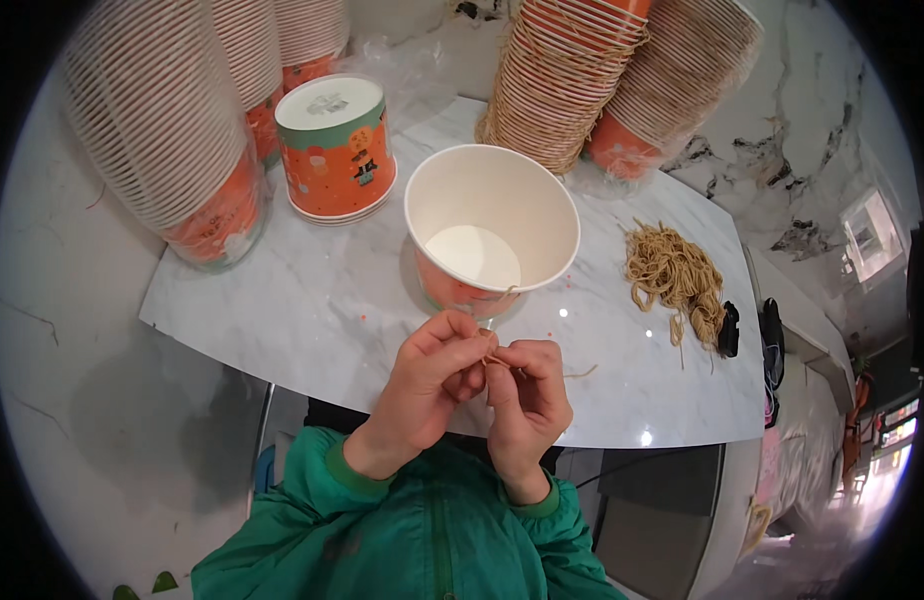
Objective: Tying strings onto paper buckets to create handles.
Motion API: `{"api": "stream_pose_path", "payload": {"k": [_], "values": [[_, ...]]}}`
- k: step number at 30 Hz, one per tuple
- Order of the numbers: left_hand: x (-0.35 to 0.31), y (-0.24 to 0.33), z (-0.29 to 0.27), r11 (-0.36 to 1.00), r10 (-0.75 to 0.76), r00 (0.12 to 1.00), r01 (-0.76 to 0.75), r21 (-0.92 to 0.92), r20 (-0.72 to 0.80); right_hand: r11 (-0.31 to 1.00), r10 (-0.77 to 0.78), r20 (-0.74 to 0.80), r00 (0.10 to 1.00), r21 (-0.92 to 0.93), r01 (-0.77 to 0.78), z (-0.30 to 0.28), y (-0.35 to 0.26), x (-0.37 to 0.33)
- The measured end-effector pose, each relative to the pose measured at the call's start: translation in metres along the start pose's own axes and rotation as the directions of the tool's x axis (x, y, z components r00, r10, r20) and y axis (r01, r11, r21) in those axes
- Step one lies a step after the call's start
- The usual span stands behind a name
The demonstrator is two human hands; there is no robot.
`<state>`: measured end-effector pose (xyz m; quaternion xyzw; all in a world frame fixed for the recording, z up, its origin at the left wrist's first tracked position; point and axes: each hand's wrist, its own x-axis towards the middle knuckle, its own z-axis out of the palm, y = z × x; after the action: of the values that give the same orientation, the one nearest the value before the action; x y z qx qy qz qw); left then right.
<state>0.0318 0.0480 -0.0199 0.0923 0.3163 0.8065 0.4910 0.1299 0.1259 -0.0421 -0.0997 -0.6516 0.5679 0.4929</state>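
Both my hands meet at the near edge of the table, pinching a thin tan string point(496, 359) between thumbs and fingers. My left hand point(427, 378) grips it close to the paper bucket, and my right hand point(527, 396) grips it just beside. A loose end of the string sticks out to the right of my right hand. Just beyond my fingers stands an open paper bucket point(492, 212), white inside and orange outside, upright. A bit of string shows at its near rim. Whether the string is knotted is hidden by my fingers.
A tangled pile of tan string point(674, 275) lies at the right, by a small black object point(728, 329). An upside-down bucket point(334, 150) stands back left. Tall bucket stacks rise at left point(172, 130) and back right point(562, 85), one wound with string. The marble-patterned table point(282, 315) ends before me.
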Motion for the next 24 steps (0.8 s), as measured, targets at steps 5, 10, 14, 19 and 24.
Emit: {"api": "stream_pose_path", "payload": {"k": [5,10,14,19,24], "values": [[-0.005,0.000,-0.001,1.000,0.023,1.000,-0.023,-0.008,0.005,1.000,-0.002,0.038,0.999,0.023,0.002,0.000,0.002,-0.001],[-0.005,0.006,0.000,0.999,0.025,0.998,-0.023,0.031,-0.062,0.934,0.244,-0.084,0.966,0.287,-0.211,0.016,-0.006,-0.001],[-0.005,0.009,-0.006,0.992,-0.018,1.000,0.018,-0.122,-0.003,0.920,0.279,-0.064,0.958,0.303,-0.247,0.013,0.004,-0.005],[-0.006,0.000,-0.006,0.993,-0.029,1.000,0.028,-0.113,-0.002,0.996,0.039,-0.035,0.999,0.085,-0.036,0.009,0.010,-0.006],[-0.009,0.000,0.007,0.999,0.039,0.996,-0.037,0.026,-0.082,0.996,-0.073,-0.037,0.997,-0.056,0.070,0.008,0.007,-0.001]]}}
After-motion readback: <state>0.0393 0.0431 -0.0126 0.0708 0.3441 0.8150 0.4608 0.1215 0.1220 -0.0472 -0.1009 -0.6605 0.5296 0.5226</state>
